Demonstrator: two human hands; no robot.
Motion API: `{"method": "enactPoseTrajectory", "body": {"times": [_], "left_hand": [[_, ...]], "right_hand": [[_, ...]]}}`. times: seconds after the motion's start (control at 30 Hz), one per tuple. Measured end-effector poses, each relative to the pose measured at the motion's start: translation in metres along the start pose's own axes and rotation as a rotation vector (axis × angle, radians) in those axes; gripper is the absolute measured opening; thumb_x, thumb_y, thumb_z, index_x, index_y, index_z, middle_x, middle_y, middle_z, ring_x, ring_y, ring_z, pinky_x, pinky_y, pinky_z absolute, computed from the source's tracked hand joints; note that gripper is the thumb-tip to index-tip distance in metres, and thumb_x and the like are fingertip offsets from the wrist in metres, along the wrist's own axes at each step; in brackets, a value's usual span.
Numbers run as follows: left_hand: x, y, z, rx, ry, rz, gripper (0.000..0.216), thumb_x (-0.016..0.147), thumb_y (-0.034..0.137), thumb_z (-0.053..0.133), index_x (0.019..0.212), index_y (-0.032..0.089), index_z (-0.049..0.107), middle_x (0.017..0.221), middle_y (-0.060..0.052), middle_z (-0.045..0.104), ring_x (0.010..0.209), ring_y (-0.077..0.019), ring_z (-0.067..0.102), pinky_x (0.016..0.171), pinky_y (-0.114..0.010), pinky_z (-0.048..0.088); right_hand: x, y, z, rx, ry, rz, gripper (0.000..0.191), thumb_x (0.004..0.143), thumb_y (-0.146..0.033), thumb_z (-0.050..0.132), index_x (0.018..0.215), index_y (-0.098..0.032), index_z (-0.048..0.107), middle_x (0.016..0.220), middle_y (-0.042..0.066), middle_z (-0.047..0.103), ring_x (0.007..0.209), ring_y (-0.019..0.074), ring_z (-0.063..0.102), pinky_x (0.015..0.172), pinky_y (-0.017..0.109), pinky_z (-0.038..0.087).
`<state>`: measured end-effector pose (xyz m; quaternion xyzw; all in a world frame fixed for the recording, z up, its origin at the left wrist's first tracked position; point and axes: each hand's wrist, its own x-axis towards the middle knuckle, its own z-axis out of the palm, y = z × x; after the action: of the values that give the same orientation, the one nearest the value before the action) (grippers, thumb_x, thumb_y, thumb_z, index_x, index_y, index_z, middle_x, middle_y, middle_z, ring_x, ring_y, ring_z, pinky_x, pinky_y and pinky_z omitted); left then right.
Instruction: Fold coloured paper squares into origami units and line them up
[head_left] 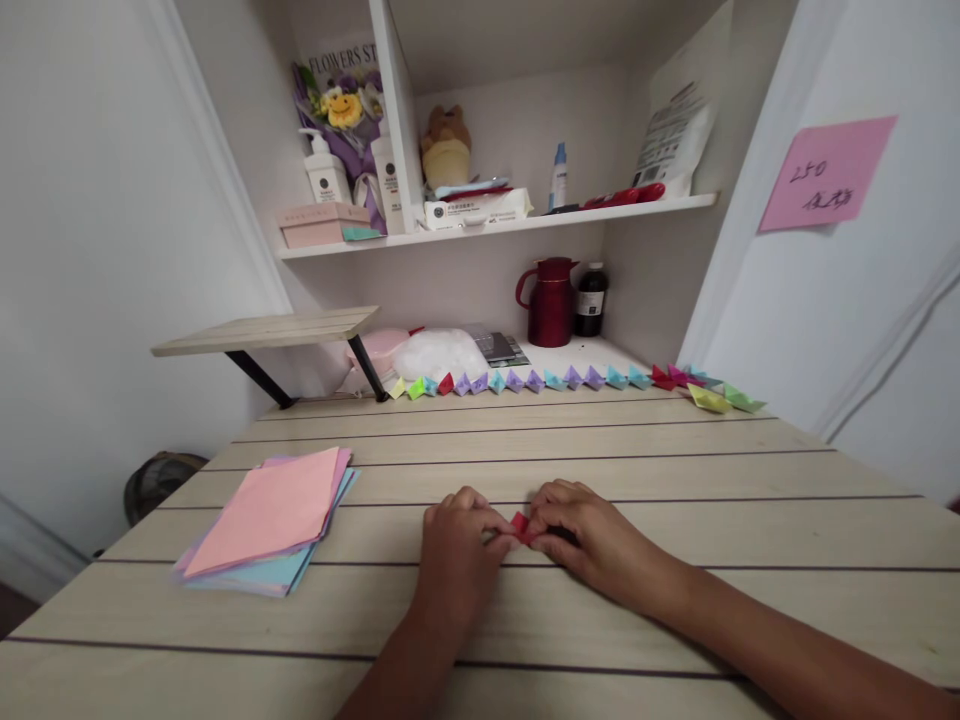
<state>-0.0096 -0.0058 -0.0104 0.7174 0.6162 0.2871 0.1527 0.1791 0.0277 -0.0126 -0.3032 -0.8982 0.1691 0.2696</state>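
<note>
Between my two hands is a small piece of folded red paper, just above or on the wooden table. My left hand pinches its left side between thumb and forefinger. On the right side, my right hand grips it the same way, with the other fingers curled. Most of the paper is covered by my fingertips, so its exact folded shape is hard to make out. To the left lies a loose stack of square coloured paper, pink on top with blue and purple sheets beneath.
A row of small folded paper boats in several colours runs along the table's back edge. A raised wooden stand is at the back left. Behind are a red jug, a dark bottle and a loaded shelf.
</note>
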Motion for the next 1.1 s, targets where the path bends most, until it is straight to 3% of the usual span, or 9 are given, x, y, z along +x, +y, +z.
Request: {"method": "enactPoseTrajectory", "body": {"times": [0.4,0.57,0.67,1.1], "left_hand": [[0.01,0.004,-0.007,-0.07,-0.08,-0.161,0.004,0.067,0.031,0.071,0.067,0.028,0.074,0.097,0.001,0.063,0.099,-0.0213,0.056,0.093,-0.04,0.032],[0.011,0.004,-0.006,-0.046,-0.07,-0.146,0.003,0.068,0.03,0.071,0.067,0.03,0.074,0.095,0.003,0.063,0.097,-0.0195,0.057,0.09,-0.039,0.033],[0.012,0.003,-0.005,-0.041,-0.064,-0.135,0.002,0.067,0.031,0.072,0.066,0.03,0.074,0.095,0.003,0.064,0.096,-0.0191,0.057,0.09,-0.038,0.034],[0.012,-0.001,0.006,0.012,0.028,-0.041,0.006,0.073,0.031,0.07,0.069,0.028,0.071,0.089,0.002,0.063,0.093,-0.0183,0.057,0.084,-0.036,0.034]], "right_hand": [[-0.002,0.017,-0.012,0.022,0.032,0.194,0.023,0.089,-0.033,0.057,0.071,-0.021,0.065,0.105,0.005,0.066,0.1,0.0212,0.058,0.088,0.037,0.043],[-0.003,0.011,-0.012,0.049,-0.002,0.191,0.021,0.088,-0.042,0.056,0.083,-0.025,0.067,0.114,0.004,0.064,0.109,0.0242,0.054,0.095,0.042,0.038],[-0.002,0.012,-0.008,0.048,0.012,0.191,0.015,0.084,-0.038,0.063,0.078,-0.025,0.066,0.11,0.003,0.066,0.106,0.0235,0.056,0.094,0.041,0.039],[0.002,0.011,0.0,-0.074,0.08,0.206,0.02,0.086,-0.025,0.057,0.066,-0.021,0.057,0.1,0.002,0.067,0.096,0.0205,0.058,0.085,0.039,0.042]]}}
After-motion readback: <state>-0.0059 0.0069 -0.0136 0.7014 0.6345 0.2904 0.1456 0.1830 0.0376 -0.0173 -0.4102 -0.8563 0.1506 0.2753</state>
